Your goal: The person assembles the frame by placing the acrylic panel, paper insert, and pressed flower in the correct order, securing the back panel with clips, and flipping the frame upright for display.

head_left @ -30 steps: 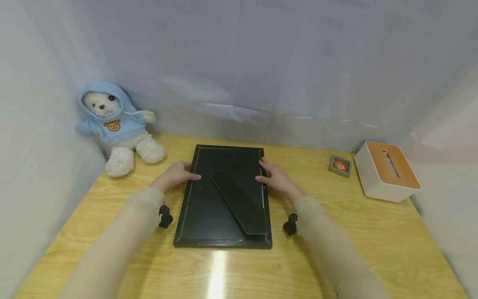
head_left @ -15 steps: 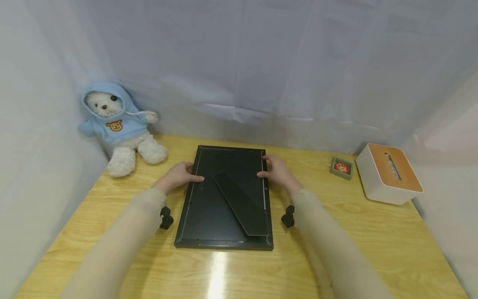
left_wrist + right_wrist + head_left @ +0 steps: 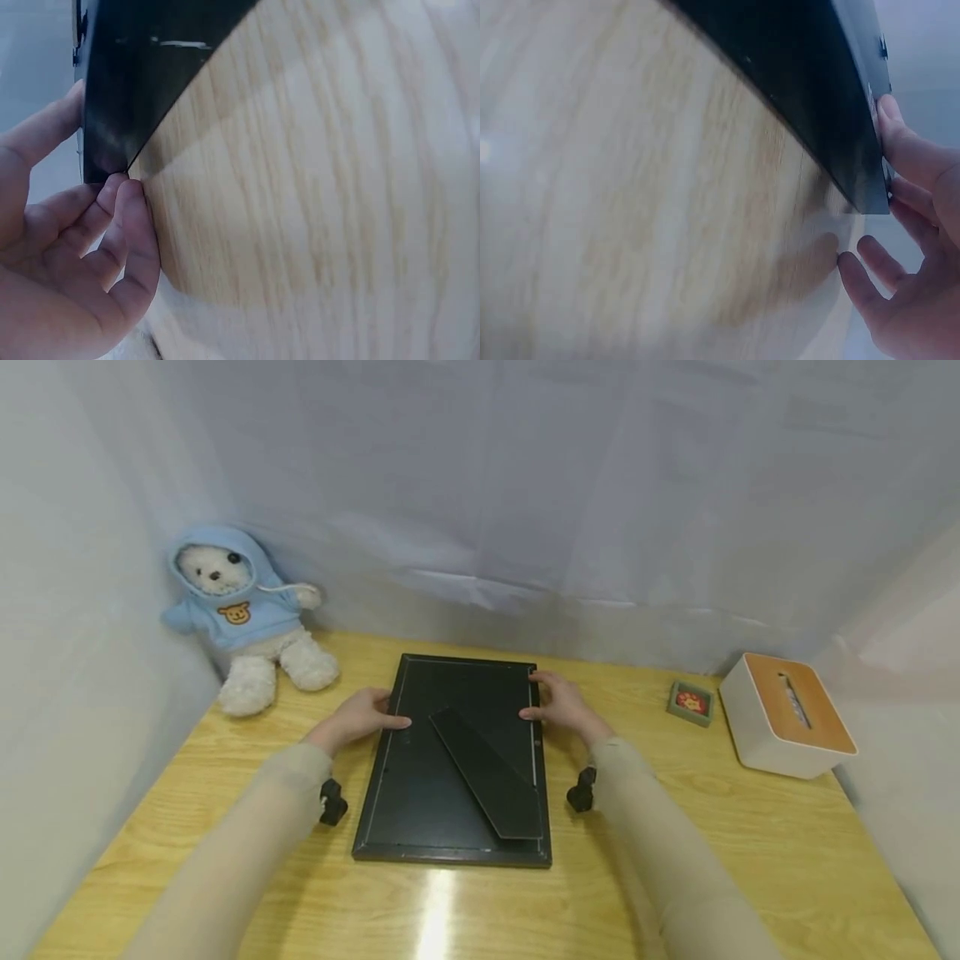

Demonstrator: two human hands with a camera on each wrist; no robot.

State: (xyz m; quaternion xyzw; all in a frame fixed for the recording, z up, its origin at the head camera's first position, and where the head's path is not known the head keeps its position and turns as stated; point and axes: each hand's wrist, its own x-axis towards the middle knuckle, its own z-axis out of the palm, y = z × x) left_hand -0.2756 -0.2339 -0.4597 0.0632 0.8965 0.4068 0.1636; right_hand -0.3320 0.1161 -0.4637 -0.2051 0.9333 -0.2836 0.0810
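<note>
A black picture frame point(image 3: 405, 793) lies face down on the table, its back and slanted easel stand point(image 3: 491, 781) facing up. On its left edge, my left hand point(image 3: 358, 717) grips with the thumb over the back. The left wrist view shows those fingers point(image 3: 136, 225) curled at the bottom edge of the frame point(image 3: 150, 67). My right hand point(image 3: 564, 703) holds the opposite edge, thumb on the back. In the right wrist view, thumb and forefinger pinch the side of the frame point(image 3: 810, 82), while the other fingers point(image 3: 862, 285) spread near the tabletop.
A plush toy point(image 3: 240, 610) in a light blue hoodie sits at the back left. At the right stand a small green square dish point(image 3: 701, 717) with a red inside and a white tissue box point(image 3: 765, 743) with a wooden lid. A grey curtain point(image 3: 480, 510) hangs behind the table point(image 3: 375, 910).
The right forefinger has drawn back from over the frame's edge to its side. The whole scene has shifted slightly right and down in the head view. The left hand keeps its hold.
</note>
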